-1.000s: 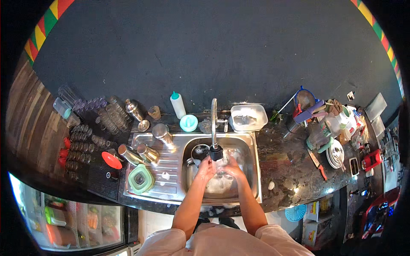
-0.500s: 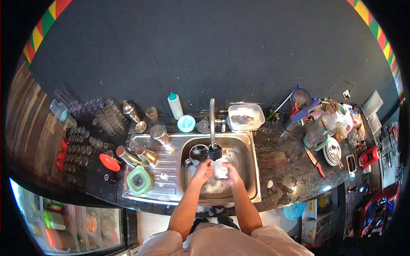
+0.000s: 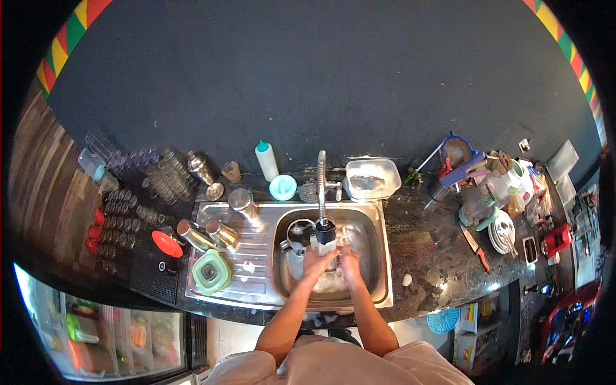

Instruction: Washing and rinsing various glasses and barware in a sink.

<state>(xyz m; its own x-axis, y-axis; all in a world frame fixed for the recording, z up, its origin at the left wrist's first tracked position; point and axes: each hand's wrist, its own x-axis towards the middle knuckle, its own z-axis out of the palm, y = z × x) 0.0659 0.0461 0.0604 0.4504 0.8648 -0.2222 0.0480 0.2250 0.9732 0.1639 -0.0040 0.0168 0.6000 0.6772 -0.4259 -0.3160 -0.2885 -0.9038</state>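
Under the black spray head (image 3: 325, 230) of the tap, my two hands are close together over the steel sink (image 3: 278, 273). My left hand (image 3: 316, 262) is closed, its fingers in the bright stream of water. Against it, my right hand (image 3: 350, 262) is also closed. Something clear and shiny shows just beyond the right fingers; glare and water hide what it is. A metal pot or mug (image 3: 286, 245) lies in the basin left of my hands.
On the drainboard (image 3: 253, 282) stand steel cups (image 3: 221, 234) and a green square container (image 3: 212, 273). A clear tub (image 3: 372, 178), a teal bowl (image 3: 283, 187) and a squeeze bottle (image 3: 265, 160) line the back. To the right lie an orange-handled knife (image 3: 475, 248) and stacked plates (image 3: 500, 232).
My hands have drawn together under the tap. The clear, whitish container that showed between them before is no longer plain to see.
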